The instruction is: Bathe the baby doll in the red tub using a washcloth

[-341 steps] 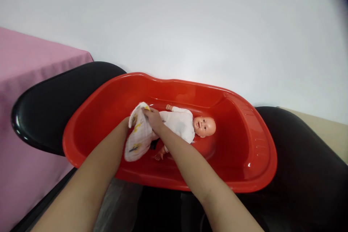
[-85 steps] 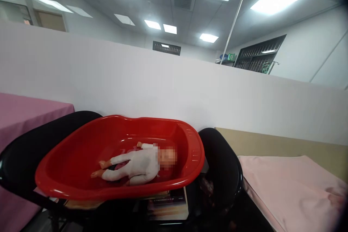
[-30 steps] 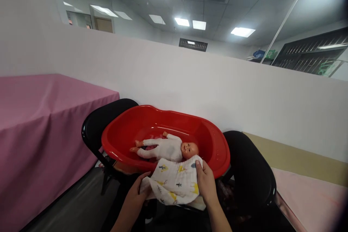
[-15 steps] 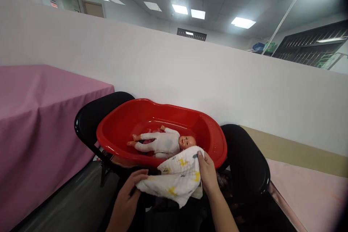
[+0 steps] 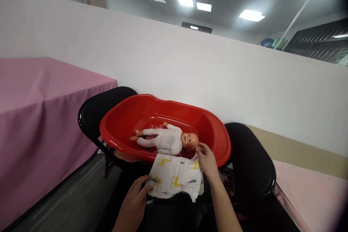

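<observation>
A white muslin cloth point(image 5: 176, 177) printed with yellow and dark animals and small trees hangs spread over the near rim of a red baby bathtub point(image 5: 214, 127). My left hand point(image 5: 136, 195) pinches the cloth's left edge between thumb and fingers. My right hand point(image 5: 208, 161) is closed at its upper right corner, fingertips close beside the doll's head. Inside the tub a baby doll point(image 5: 168, 139) in a white suit lies on its back, head to the right and bare feet to the left. A grey patch marks its belly.
Black chairs stand at both ends of the tub, one on the left point(image 5: 103, 105) and one on the right point(image 5: 250, 163). A pink-draped table point(image 5: 54, 116) is at the left. Behind the tub rises a white partition point(image 5: 190, 69). A pale pink surface point(image 5: 312, 185) lies at the right.
The cloth has been spread flatter and its left edge drawn down, uncovering more of the doll's head. Both hands have shifted slightly, the left one lower. The view has tilted down a little.
</observation>
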Action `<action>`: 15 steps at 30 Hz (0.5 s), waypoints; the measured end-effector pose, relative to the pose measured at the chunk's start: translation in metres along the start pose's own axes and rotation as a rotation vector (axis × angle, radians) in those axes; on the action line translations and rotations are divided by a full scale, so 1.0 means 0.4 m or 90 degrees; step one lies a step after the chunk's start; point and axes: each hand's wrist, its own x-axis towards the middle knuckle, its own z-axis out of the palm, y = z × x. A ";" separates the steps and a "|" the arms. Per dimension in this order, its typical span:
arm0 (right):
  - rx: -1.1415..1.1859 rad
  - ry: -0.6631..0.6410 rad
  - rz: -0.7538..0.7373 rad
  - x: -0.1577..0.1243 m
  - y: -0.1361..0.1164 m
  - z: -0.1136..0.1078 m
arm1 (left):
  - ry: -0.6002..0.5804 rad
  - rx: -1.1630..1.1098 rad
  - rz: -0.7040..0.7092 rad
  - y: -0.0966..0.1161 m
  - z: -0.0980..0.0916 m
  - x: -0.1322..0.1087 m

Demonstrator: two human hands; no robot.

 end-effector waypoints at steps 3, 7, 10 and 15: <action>-0.141 0.002 -0.070 -0.019 -0.011 -0.014 | 0.000 0.066 0.018 0.015 0.002 0.014; -0.372 0.069 -0.198 -0.077 -0.024 -0.018 | 0.011 0.087 0.030 0.037 0.020 0.092; -0.418 -0.050 -0.313 -0.119 -0.033 0.005 | -0.031 0.119 0.111 0.042 0.066 0.163; -0.566 -0.311 -0.314 -0.127 -0.062 0.054 | -0.316 0.117 0.152 0.051 0.135 0.285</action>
